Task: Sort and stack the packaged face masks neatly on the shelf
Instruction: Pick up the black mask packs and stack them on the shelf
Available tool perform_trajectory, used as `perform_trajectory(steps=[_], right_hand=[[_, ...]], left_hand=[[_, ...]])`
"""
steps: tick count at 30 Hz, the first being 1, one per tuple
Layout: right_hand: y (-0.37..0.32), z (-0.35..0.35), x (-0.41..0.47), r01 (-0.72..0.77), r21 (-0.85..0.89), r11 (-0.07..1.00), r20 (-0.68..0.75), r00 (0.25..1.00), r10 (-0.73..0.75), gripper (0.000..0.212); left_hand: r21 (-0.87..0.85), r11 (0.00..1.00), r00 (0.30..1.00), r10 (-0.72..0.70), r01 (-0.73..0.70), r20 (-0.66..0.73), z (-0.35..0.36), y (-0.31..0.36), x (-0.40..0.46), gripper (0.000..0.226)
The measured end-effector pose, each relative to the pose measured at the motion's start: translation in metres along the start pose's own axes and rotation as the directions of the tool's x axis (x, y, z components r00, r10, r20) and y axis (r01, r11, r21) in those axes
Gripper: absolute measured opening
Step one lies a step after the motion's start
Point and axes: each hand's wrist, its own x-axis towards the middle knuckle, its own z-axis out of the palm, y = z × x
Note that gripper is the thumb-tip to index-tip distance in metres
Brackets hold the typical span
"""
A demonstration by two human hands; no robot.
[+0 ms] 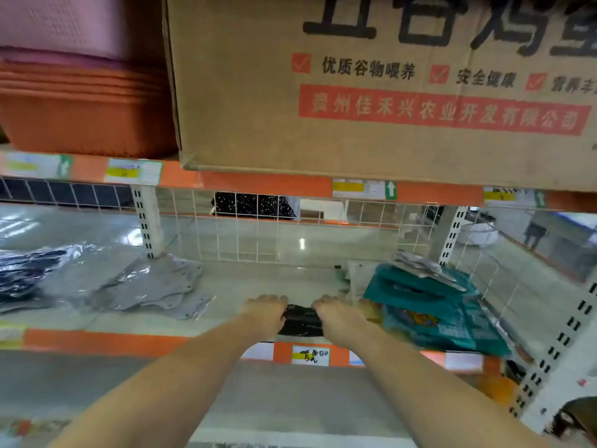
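A black packaged mask bundle point(301, 320) lies near the front edge of the white shelf point(245, 286). My left hand point(265, 313) grips its left end and my right hand point(339, 315) grips its right end, so only the middle shows. A fanned pile of grey packaged masks point(155, 287) lies to the left. Dark packs in shiny plastic point(29, 273) sit at the far left. Teal packages point(433, 312) are heaped to the right, with grey packs point(420, 265) on top.
A large cardboard box point(371, 92) and stacked orange tubs point(84, 108) sit on the upper shelf close overhead. A white wire grid point(274, 234) backs the shelf, with slotted uprights point(147, 218) on either side. An orange price rail point(97, 342) runs along the front edge.
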Motion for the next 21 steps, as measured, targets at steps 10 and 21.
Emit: perform_trajectory(steps=[10, 21], right_hand=[[-0.005, 0.045, 0.065, -0.163, 0.082, 0.983, 0.187, 0.972, 0.146, 0.039], [-0.004, 0.098, 0.057, -0.241, 0.229, 0.943, -0.081, 0.961, 0.265, 0.036]], left_hand=[[-0.042, 0.995, 0.990, 0.099, -0.095, 0.098, 0.052, -0.036, 0.051, 0.053], [0.061, 0.993, 0.993, 0.104, -0.100, -0.061, 0.086, -0.049, 0.057, 0.040]])
